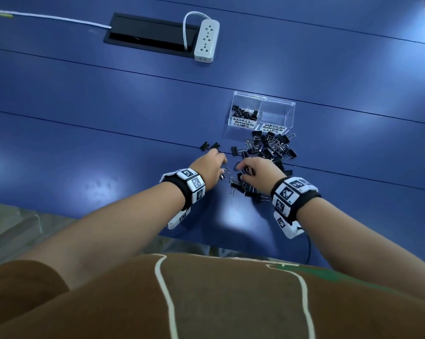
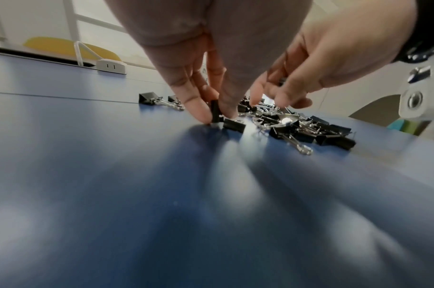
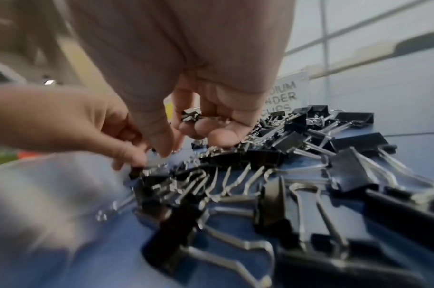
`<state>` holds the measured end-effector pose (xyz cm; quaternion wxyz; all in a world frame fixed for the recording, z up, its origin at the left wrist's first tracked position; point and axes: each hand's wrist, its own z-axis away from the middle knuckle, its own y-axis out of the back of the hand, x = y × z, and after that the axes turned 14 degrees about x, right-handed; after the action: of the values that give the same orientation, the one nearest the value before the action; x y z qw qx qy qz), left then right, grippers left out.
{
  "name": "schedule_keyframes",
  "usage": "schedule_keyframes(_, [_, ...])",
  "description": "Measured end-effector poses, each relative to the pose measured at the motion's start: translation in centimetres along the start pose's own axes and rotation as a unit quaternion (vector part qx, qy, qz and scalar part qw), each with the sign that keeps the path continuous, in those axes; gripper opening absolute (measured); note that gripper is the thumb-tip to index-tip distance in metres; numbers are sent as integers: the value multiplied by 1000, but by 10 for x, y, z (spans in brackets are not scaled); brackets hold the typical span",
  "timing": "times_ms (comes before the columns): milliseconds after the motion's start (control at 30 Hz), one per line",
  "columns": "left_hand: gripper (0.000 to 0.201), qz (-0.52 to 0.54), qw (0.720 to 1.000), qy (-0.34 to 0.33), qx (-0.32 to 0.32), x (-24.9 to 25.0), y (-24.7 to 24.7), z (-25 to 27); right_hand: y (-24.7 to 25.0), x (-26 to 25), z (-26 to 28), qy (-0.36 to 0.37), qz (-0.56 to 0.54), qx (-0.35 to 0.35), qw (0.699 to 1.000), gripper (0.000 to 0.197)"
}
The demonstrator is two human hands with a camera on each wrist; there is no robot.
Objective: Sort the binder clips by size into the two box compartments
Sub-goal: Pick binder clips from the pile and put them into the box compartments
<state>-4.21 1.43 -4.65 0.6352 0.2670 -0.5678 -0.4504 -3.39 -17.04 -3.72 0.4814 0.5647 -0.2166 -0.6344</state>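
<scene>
A clear two-compartment box (image 1: 262, 111) stands on the blue table. Its left compartment, labelled small binder clips, holds several black clips (image 1: 245, 112); the right one, labelled medium, shows none. A heap of black binder clips (image 1: 270, 148) spreads in front of the box and under my hands. My left hand (image 1: 210, 167) pinches a small black clip (image 2: 215, 113) between thumb and finger at the table top. My right hand (image 1: 255, 171) hovers over the heap with a small clip (image 3: 191, 115) held in its curled fingers.
Two loose clips (image 1: 209, 146) lie left of the heap. A white power strip (image 1: 206, 41) and a black cable hatch (image 1: 147, 30) sit far back. The table's front edge (image 1: 108, 216) runs close under my forearms.
</scene>
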Motion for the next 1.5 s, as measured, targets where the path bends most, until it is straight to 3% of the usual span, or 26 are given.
schedule_keyframes(167, [27,42,999,28,16,2,2,4,-10,2,0,23,37,1,999,23])
schedule_keyframes(367, [32,14,999,20,-25,4,-7,14,-13,-4,-3,6,7,21,1000,12])
schedule_keyframes(500, [23,-12,1000,-1,-4,5,-8,14,-2,-9,-10,-31,-32,32,998,10])
schedule_keyframes(700, [16,-24,999,-16,-21,8,-2,6,50,-17,-56,-86,-144,187,968,9])
schedule_keyframes(800, [18,-12,1000,-9,-18,8,-3,5,72,-23,-85,-85,-119,220,965,6])
schedule_keyframes(1033, [15,-8,999,11,-45,10,-6,-1,77,-27,-110,-48,-5,159,986,22])
schedule_keyframes(1200, [9,54,997,15,52,22,23,-34,69,-17,-76,-50,-60,179,981,14])
schedule_keyframes(1333, [9,65,991,-1,117,42,51,-86,43,-6,-27,-33,-31,66,997,12])
schedule_keyframes(1500, [11,7,993,-41,110,59,62,-136,7,-1,11,8,4,0,1000,20])
